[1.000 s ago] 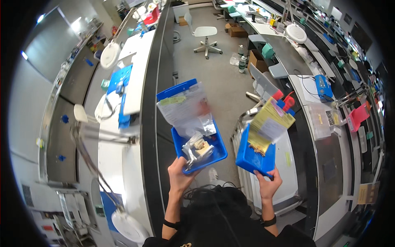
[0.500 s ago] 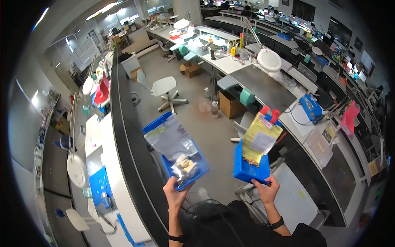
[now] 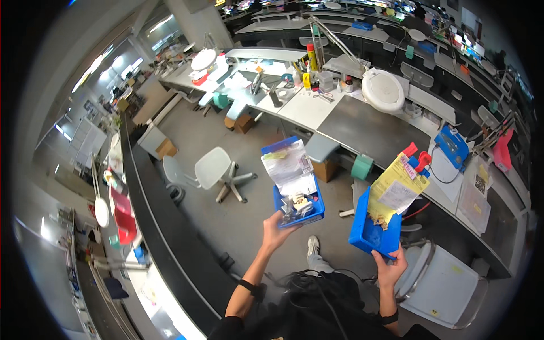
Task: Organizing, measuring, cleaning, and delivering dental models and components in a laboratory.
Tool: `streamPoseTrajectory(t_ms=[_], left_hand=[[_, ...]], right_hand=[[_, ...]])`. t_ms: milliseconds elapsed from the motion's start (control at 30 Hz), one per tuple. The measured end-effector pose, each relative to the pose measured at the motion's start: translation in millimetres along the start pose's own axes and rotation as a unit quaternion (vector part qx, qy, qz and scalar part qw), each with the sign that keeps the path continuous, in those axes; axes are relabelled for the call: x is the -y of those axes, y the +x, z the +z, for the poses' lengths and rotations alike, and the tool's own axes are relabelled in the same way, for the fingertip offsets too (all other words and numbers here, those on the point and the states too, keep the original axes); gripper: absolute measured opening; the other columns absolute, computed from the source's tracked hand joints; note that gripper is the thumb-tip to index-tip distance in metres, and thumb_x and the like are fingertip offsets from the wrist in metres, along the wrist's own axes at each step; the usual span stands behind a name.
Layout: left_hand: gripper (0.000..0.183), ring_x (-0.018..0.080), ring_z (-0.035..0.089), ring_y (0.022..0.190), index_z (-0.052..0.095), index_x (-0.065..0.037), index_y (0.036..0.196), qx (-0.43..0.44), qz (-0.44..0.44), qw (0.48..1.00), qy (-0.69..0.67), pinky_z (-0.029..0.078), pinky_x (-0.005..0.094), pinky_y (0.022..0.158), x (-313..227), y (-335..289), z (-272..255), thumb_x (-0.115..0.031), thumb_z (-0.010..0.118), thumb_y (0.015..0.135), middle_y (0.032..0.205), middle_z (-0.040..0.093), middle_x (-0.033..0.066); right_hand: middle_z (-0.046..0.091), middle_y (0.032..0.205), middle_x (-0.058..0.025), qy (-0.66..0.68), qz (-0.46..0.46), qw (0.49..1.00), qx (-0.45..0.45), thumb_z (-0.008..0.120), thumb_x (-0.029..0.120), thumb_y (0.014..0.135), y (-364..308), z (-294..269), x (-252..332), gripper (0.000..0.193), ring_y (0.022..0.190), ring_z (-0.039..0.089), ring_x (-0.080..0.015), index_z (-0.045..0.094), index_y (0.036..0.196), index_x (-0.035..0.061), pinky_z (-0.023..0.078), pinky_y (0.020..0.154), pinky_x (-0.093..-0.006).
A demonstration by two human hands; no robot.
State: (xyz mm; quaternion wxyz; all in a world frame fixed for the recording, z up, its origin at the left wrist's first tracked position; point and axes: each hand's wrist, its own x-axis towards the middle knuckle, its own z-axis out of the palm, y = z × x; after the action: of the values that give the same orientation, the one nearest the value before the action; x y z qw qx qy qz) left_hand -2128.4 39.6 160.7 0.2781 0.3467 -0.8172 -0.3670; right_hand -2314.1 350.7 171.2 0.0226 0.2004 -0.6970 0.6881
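My left hand grips the near edge of a blue plastic tray. Pale pieces and clear plastic bags lie in it, and a printed white sheet leans up at its far end. In my right hand is a second blue tray, held by its near end with the thumb over the rim. A yellow paper slip stands up from that tray, with red clips at its top and small tan pieces beneath it. Both trays are in the air, apart from each other.
Ahead runs a workbench with a dark top, a round magnifier lamp and a blue device. A pale swivel chair stands on the floor to the left, another chair close on my right. A dark partition runs along my left.
My view has turned and moved toward the workbench. The left tray has come nearer to the right one and sits higher. Both hands keep their hold; a shoe now shows below.
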Motion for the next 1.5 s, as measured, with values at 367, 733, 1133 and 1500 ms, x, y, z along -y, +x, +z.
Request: streamPoseTrajectory(t_ms=[367,733,1133,1500], left_hand=[[0.050,0.0128,0.061,0.068,0.062,0.001,0.083,0.124,0.073,0.989,0.017,0.053,0.0332,0.067,101,287,11,-0.034,0.095,0.067,0.076,0.069,0.0121],[0.060,0.0339,0.058,0.065,0.055,-0.003,0.078,0.315,0.191,0.930,-0.012,0.049,0.0411,0.062,215,543,92,-0.041,0.097,0.059,0.071,0.059,0.0153],[0.054,0.0413,0.063,0.114,0.060,-0.004,0.124,0.232,0.277,0.932,0.013,0.051,0.0458,0.096,232,623,115,-0.016,0.083,0.077,0.132,0.062,0.0200],[0.020,0.0187,0.067,0.074,0.070,0.000,0.095,-0.016,0.009,1.000,0.002,0.055,0.0360,0.069,290,542,108,-0.018,0.074,0.088,0.086,0.073,0.0110]], right_hand=[[0.068,0.121,-0.0223,-0.087,-0.023,0.993,-0.072,0.094,0.006,0.063,127,193,-5,0.044,0.100,0.068,-0.0238,0.054,0.080,0.0007,0.053,0.087,-0.0356],[0.065,0.119,-0.0226,-0.222,0.051,0.957,-0.181,0.092,0.003,0.063,103,336,31,0.046,0.104,0.064,-0.0255,0.052,0.085,0.0050,0.050,0.090,-0.0363],[0.065,0.125,-0.0280,-0.285,0.121,0.895,-0.321,0.093,-0.002,0.054,85,403,55,0.049,0.103,0.066,-0.0252,0.050,0.077,0.0038,0.051,0.087,-0.0342],[0.072,0.108,-0.0215,-0.315,0.121,0.865,-0.372,0.097,0.010,0.060,3,313,78,0.041,0.090,0.072,-0.0258,0.061,0.077,0.0018,0.055,0.081,-0.0350]])
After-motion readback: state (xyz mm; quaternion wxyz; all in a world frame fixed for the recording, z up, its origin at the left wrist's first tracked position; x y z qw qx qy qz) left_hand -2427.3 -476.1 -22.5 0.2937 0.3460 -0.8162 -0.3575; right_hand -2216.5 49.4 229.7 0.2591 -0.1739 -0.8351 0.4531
